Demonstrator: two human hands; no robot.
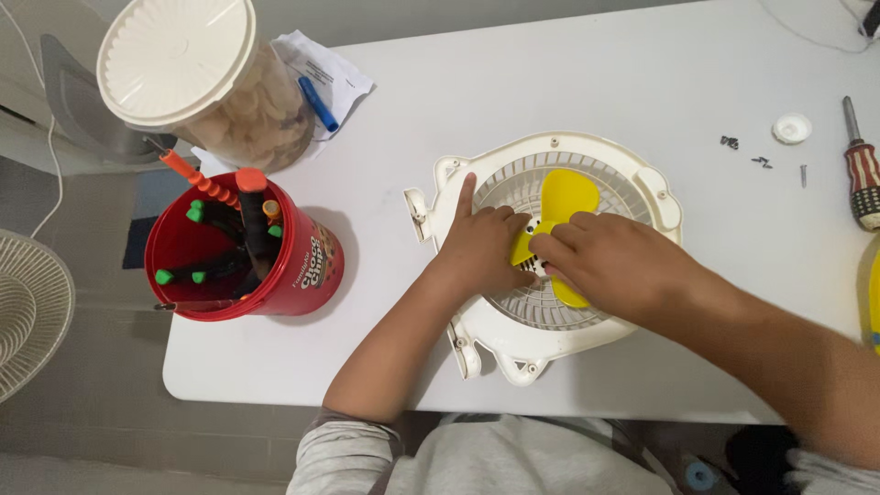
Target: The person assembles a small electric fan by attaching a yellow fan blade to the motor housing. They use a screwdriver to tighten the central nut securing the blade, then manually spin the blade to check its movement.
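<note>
While hands [481, 246] [605, 261] seemingly touch blades [561, 197], table [642, 82] spreads open.

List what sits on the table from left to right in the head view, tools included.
Red tub of tools → blue pen → left hand → yellow fan blade → right hand → small black screws → white round cap → striped-handle screwdriver. Both hands rest on the white fan grille.

Fan housing [642, 179] cream-white, ribbed grille. Blade [564, 197] yellow. Table [587, 73] white. Bucket [302, 275] red; tools [229, 243] inside black, green-tipped. Jar lid [174, 55] cream. Pen [318, 103] blue. Screwdriver [862, 179] handle red-striped.
</note>
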